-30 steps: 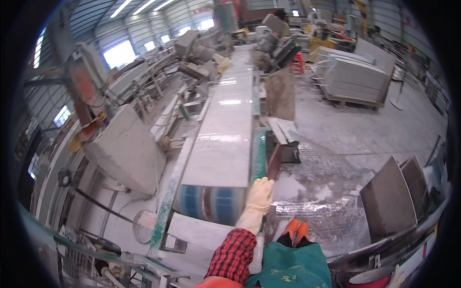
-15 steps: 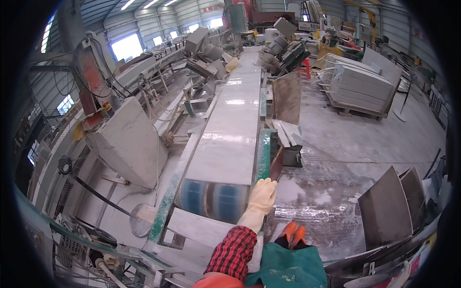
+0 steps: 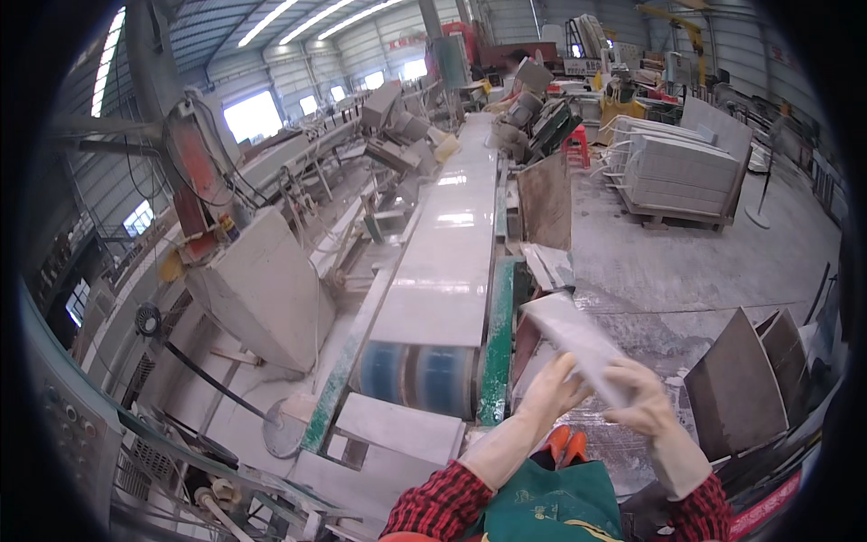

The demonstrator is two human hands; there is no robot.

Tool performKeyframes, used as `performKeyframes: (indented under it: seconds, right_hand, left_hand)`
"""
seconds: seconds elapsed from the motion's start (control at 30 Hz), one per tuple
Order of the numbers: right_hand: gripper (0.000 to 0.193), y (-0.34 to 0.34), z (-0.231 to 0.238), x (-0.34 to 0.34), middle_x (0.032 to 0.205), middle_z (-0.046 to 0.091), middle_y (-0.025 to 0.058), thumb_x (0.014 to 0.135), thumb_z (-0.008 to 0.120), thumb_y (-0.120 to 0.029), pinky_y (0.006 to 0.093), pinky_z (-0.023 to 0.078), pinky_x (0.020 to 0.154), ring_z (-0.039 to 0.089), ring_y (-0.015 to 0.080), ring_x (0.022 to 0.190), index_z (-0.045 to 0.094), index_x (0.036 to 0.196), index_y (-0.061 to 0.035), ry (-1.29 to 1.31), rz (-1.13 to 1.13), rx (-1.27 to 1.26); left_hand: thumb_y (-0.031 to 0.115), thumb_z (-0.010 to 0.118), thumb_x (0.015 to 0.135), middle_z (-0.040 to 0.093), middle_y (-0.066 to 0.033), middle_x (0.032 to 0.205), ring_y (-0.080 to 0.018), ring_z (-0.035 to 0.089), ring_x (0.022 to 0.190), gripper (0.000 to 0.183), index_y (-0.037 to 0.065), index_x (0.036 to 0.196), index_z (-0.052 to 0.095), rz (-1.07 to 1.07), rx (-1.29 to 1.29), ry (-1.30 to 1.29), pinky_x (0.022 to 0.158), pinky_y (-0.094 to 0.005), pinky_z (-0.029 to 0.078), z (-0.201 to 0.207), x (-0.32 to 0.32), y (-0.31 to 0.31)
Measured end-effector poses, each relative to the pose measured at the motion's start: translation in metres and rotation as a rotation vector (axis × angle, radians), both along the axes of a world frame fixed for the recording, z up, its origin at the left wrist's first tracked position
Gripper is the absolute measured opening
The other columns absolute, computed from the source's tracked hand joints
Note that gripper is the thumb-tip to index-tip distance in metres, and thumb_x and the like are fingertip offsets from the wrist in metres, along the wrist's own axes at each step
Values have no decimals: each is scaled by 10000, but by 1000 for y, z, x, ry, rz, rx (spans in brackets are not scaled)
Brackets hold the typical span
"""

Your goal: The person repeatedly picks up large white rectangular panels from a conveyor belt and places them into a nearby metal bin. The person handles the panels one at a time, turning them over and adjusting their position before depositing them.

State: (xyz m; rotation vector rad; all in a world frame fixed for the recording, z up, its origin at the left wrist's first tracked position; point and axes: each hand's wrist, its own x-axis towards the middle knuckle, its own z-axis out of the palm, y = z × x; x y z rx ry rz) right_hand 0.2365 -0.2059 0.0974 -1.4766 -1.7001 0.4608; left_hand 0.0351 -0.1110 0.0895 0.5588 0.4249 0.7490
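A flat, pale rectangular slab [image 3: 573,336], smeared by motion, is held tilted above the floor to the right of the conveyor. My right hand [image 3: 643,402] grips its lower right edge, fingers bent over it. Along the near left edge, my left hand [image 3: 553,390] closes on the same slab. Both hands wear cream rubber gloves below red-and-black checked sleeves. To the left runs the wet, whitish conveyor belt [image 3: 438,280], ending at a blue-banded roller [image 3: 415,375] inside a green frame [image 3: 499,348].
Brown boards [image 3: 736,388] lean at the right. A stack of pale slabs [image 3: 682,167] stands on a pallet farther back. Motor-driven machine heads [image 3: 533,108] flank the belt's far end. A control panel with buttons [image 3: 72,415] is at the left edge; wet floor [image 3: 605,443] lies by my orange boots.
My left hand has moved right from beside the belt's end. My right hand has come into view, and both now hold the raised slab. The view has shifted slightly.
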Motion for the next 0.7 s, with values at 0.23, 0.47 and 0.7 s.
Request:
performKeyframes:
  seconds: [0.23,0.47,0.7]
  right_hand:
    - [592,89,33,-110,1299,619,44,707,799,-410,412,474,987,575,308,1138,629,1213,-156,-573,405,295]
    - [487,50,-18,-7,1191,687,71,721,822,-338,438,479,1004,604,356,1169,669,1145,-153,-555,2,204]
    - [453,-179,-80,206,1205,658,184,842,717,-189,394,478,1002,620,332,1152,651,1268,-50,-427,-910,-237]
  left_hand:
    - [95,472,1012,515,-233,1383,-387,530,1272,431,-34,1419,411,656,-79,-16,1090,-548,448,-49,-109,47]
    - [51,480,1004,514,-196,1403,-393,528,1282,448,12,1444,408,897,-145,11,1070,-574,473,-81,-194,89]
    - [186,562,1012,649,-141,1234,-307,670,1075,317,26,1284,536,991,-263,103,778,-415,612,-125,-212,118]
